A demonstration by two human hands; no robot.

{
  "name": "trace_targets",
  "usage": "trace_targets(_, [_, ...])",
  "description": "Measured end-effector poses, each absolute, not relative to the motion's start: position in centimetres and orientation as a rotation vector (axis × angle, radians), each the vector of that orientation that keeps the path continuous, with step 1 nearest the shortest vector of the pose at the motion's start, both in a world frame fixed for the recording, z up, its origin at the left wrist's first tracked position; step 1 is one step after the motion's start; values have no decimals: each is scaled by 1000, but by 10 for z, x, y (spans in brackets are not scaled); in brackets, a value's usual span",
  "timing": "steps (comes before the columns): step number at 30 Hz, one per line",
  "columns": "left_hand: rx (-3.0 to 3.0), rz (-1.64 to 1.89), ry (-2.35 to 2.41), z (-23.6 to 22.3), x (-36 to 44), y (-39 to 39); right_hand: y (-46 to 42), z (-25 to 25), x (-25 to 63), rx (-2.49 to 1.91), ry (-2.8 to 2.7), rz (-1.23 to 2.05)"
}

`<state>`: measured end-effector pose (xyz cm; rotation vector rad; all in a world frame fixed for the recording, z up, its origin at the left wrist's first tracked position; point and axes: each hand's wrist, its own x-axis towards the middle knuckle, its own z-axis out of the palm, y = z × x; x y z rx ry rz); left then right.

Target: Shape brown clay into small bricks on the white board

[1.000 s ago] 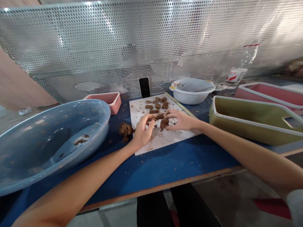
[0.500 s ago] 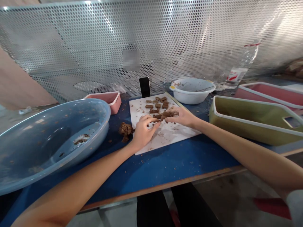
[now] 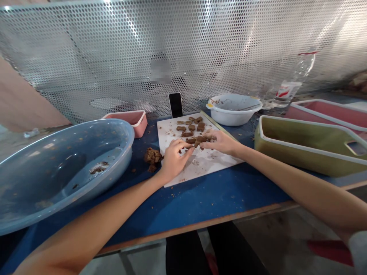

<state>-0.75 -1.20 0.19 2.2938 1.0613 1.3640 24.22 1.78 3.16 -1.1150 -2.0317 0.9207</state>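
Several small brown clay blocks lie in rough rows on a white board. At their near end, a brown clay piece is between my two hands. My left hand has thumb and forefinger closed at the left end of the clay. From the right, my right hand pinches the same clay between thumb and fingers. Some of the fingertips are hidden by the clay. Beside the board's left edge sits a larger crumbly clay lump, near my left wrist.
A big blue basin stands at the left, with a pink box behind it. A phone leans on the perforated metal screen. A white basin, a plastic bottle, a green bin and a pink bin stand right.
Both hands stay at nearly the same spot on the clay, with slight finger movement. The clay piece between them seems a little turned. The view has shifted very slightly.
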Motion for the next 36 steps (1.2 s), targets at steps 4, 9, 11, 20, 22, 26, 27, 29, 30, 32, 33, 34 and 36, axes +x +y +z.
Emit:
trace_targets(4, [2273, 1389, 1079, 2, -8, -12, 20, 28, 242, -1054, -1843, 1181])
trace_targets(9, [2253, 1377, 1085, 4, -8, -13, 22, 26, 240, -998, -1552, 1460])
trace_targets(11, [2255, 1370, 1100, 5, -8, -13, 21, 27, 239, -1006, -1512, 1489])
trace_targets(20, [2284, 1313, 1139, 5, -8, -14, 18, 31, 239, -1048, -1489, 1511])
trace_targets(22, [2286, 1297, 1136, 5, -8, -14, 18, 31, 238, -1060, -1476, 1503])
trace_targets(26, [2272, 1281, 1111, 6, -8, -15, 18, 30, 237, -1074, -1456, 1489])
trace_targets(27, [2266, 1280, 1107, 6, -8, -15, 18, 29, 237, -1079, -1453, 1481])
trace_targets(29, [2257, 1281, 1106, 5, -8, -15, 18, 28, 237, -1093, -1451, 1462])
trace_targets(30, [2255, 1283, 1109, 5, -8, -14, 17, 28, 237, -1097, -1453, 1458])
trace_targets(32, [2254, 1290, 1118, 4, -8, -14, 17, 27, 237, -1088, -1457, 1469])
trace_targets(33, [2256, 1294, 1122, 4, -8, -14, 17, 27, 237, -1076, -1456, 1480])
trace_targets(34, [2262, 1295, 1126, 4, -9, -13, 16, 27, 237, -1063, -1454, 1488])
trace_targets(36, [2278, 1294, 1132, 4, -9, -13, 16, 27, 237, -1055, -1447, 1490])
